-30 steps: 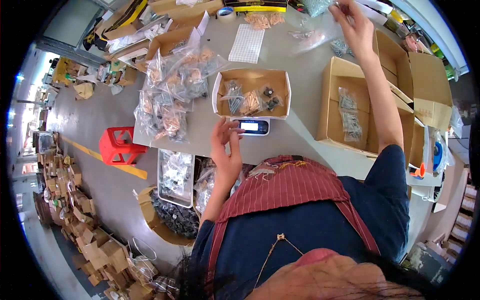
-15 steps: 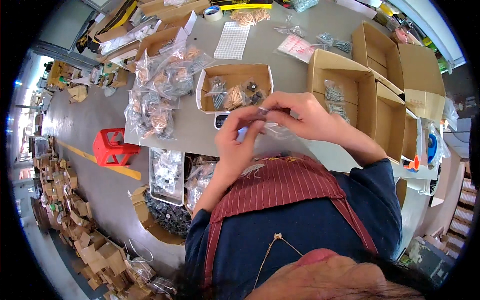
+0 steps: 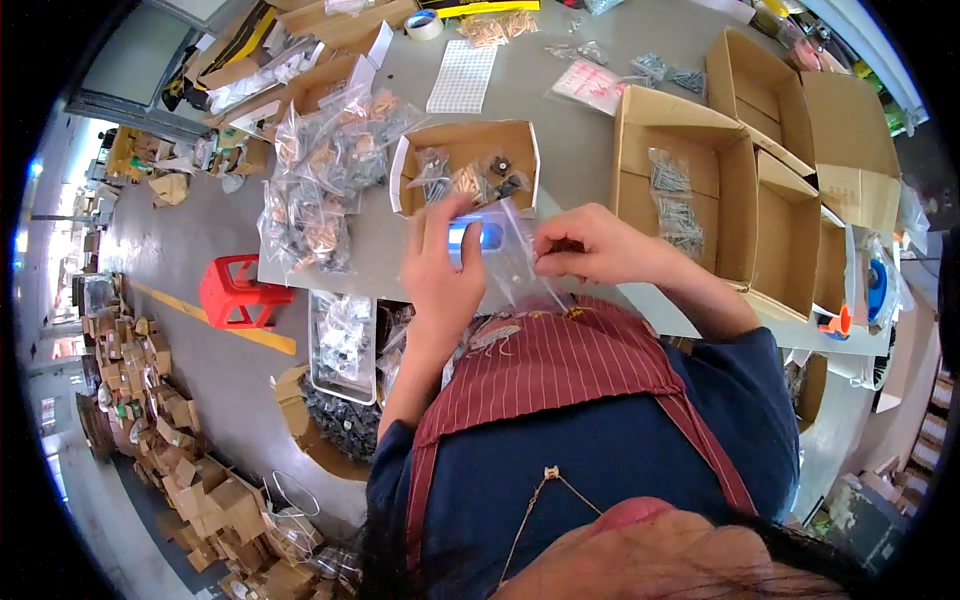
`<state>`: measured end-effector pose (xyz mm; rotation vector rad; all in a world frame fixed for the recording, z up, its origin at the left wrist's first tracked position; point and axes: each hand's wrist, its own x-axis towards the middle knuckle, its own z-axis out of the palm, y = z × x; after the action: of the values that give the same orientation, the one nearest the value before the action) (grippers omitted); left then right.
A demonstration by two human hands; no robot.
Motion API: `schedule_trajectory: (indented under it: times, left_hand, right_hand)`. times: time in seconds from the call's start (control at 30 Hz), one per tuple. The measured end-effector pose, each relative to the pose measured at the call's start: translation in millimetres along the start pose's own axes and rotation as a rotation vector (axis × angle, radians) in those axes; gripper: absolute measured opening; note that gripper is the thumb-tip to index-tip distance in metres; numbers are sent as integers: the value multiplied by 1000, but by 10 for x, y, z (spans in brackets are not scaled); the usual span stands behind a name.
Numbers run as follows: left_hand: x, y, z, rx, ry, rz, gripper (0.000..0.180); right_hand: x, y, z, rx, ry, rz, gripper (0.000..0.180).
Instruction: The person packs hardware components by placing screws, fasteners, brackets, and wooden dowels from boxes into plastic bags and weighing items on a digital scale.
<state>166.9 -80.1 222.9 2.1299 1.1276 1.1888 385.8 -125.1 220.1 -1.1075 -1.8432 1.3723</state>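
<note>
A clear plastic zip bag [image 3: 514, 268] hangs upright in front of the apron, its right edge pinched between the thumb and fingers of my right hand [image 3: 590, 246]. To the bag's left is my left hand [image 3: 443, 262], thumb and fingers apart, slightly blurred and with nothing visible in it. A small device with a glowing blue display [image 3: 487, 236] shows behind the bag and beside my left hand. Just beyond it stands a shallow open cardboard box [image 3: 519, 138]. Inside are small bags of screws [image 3: 433, 170], wooden dowels [image 3: 467, 181] and dark fittings [image 3: 507, 187].
Filled clear bags [image 3: 325, 180] are heaped at the left table edge. Open cardboard boxes [image 3: 630, 135] stand at the right, one with bags of screws [image 3: 675, 205]. A white sheet of dots [image 3: 462, 78] lies farther back. A red stool [image 3: 240, 292] stands on the floor at left.
My hands have parted. The left has let go and moved left with its fingers spread, while the right keeps the bag, which now hangs unfolded between them.
</note>
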Motion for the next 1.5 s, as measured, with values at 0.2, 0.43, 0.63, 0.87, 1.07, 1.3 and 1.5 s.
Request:
schedule_trajectory:
  times: [0.2, 0.43, 0.63, 0.87, 1.07, 1.3, 1.5]
  left_hand:
    - [-2, 107, -37, 89, -157, 131, 11]
    - [-82, 193, 53, -269, -590, -185, 26]
    - [-193, 107, 116, -497, -510, -321, 17]
    - [-253, 105, 184, -380, -295, -185, 6]
    - [-191, -86, -39, 420, -141, -95, 12]
    - [-330, -4, -184, 406, -340, 201, 20]
    - [-442, 43, -256, 311, -352, -57, 28]
  right_hand:
    - [-106, 126, 117, 110, 190, -17, 15]
    - [-119, 37, 151, 354, 142, -54, 15]
    - [-100, -31, 173, 554, 104, 145, 24]
    - [5, 99, 352, -31, 482, -227, 18]
    - [5, 125, 215, -678, 801, -360, 18]
    - [183, -169, 373, -911, 426, -529, 36]
    - [247, -20, 598, -737, 410, -289, 36]
